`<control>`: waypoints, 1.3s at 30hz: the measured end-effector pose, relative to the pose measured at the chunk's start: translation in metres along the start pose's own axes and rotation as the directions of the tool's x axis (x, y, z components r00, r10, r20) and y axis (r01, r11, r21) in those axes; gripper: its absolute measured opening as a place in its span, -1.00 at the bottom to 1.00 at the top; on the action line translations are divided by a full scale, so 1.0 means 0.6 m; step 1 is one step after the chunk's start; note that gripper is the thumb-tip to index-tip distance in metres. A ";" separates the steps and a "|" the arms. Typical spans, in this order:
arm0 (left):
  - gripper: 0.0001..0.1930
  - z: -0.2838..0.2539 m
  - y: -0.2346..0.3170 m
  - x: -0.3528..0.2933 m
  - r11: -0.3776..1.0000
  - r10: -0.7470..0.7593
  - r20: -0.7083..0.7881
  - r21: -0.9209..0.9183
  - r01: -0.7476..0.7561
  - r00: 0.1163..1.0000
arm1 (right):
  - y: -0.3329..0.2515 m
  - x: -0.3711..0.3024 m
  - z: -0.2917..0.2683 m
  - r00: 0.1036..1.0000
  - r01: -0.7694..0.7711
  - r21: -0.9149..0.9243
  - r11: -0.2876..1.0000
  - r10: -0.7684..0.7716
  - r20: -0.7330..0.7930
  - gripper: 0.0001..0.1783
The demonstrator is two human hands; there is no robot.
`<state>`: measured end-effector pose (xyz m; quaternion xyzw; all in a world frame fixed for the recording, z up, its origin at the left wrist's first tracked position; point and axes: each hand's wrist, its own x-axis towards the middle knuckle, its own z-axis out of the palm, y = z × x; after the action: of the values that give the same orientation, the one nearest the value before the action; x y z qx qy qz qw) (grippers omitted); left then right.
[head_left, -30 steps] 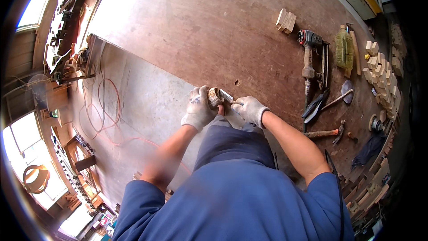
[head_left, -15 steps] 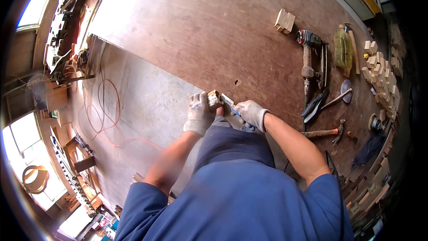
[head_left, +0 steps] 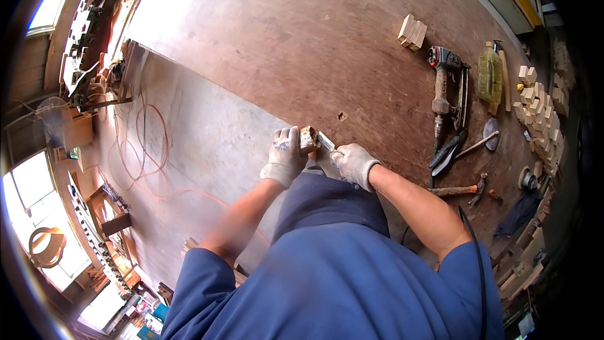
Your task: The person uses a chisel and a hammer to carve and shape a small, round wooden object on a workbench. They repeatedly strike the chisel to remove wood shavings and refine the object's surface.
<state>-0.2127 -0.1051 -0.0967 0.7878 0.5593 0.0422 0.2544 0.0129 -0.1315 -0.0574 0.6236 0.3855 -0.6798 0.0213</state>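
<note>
Both my hands wear white work gloves and meet at the near edge of a large brown plywood board (head_left: pixel 302 38). My left hand (head_left: pixel 284 156) grips a small brown wooden block (head_left: pixel 307 138). My right hand (head_left: pixel 353 164) holds a flat metal blade (head_left: pixel 326 143) whose tip touches the block. The blade's handle is hidden inside the glove. My blue sleeves and dark lap fill the lower part of the view.
A nail gun (head_left: pixel 442 82), a yellow-green bottle (head_left: pixel 489 75), a hammer (head_left: pixel 458 189) and other hand tools lie at the right. Several small wooden blocks (head_left: pixel 535 113) pile at the far right, with two more blocks (head_left: pixel 412 31) on the board. An orange cord (head_left: pixel 157 151) loops on the grey floor at the left.
My hands have stayed together at the board's edge. The left hand turned the block a little, and the blade now shows against it.
</note>
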 end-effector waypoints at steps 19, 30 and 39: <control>-0.52 0.009 -0.018 0.007 0.999 -0.007 -0.019 -0.053 0.006 1.000 | 0.003 -0.014 0.013 0.918 0.152 -0.609 0.778 -0.340 -0.204 -0.54; -0.52 0.007 -0.015 0.006 0.999 -0.013 -0.043 -0.045 0.011 0.999 | 0.002 0.002 0.003 0.995 0.056 -0.024 0.998 -0.058 -0.078 -0.51; -0.56 -0.005 -0.005 0.011 0.993 0.051 -0.068 -0.103 -0.058 0.996 | 0.003 0.021 -0.008 0.978 0.125 -0.335 0.934 -0.173 -0.117 -0.57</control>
<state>-0.2136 -0.0976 -0.0970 0.7866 0.5425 0.1040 0.2757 0.0151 -0.1245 -0.0691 0.6279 0.5393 -0.5594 0.0445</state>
